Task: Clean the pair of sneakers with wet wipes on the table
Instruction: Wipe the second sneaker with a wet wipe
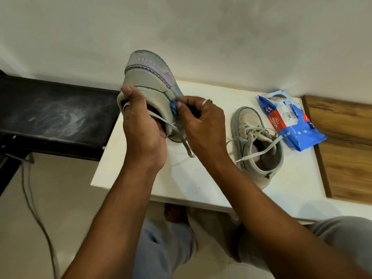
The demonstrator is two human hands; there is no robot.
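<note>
Left hand (141, 125) grips the raised sneaker (149, 77). Right hand (201, 119) pinches a blue wipe (173, 107) against its side. Second sneaker (259, 146) stands on the table (181, 178) at 4 o'clock of the first. Wipes pack (289, 121) lies at its 2 o'clock, label inverted: "mee mee", "OFFERS".

Head view, as I read it. Left hand (141, 127) grips raised sneaker (149, 77) at opening, thumb on outer side. Right hand (201, 121) pinches blue wipe (173, 107) against sneaker's side. Second sneaker (259, 158) upright on white table (181, 178), laces loose; wipes pack (289, 121) just beside it. I note black bench (54, 109) at left.
</note>
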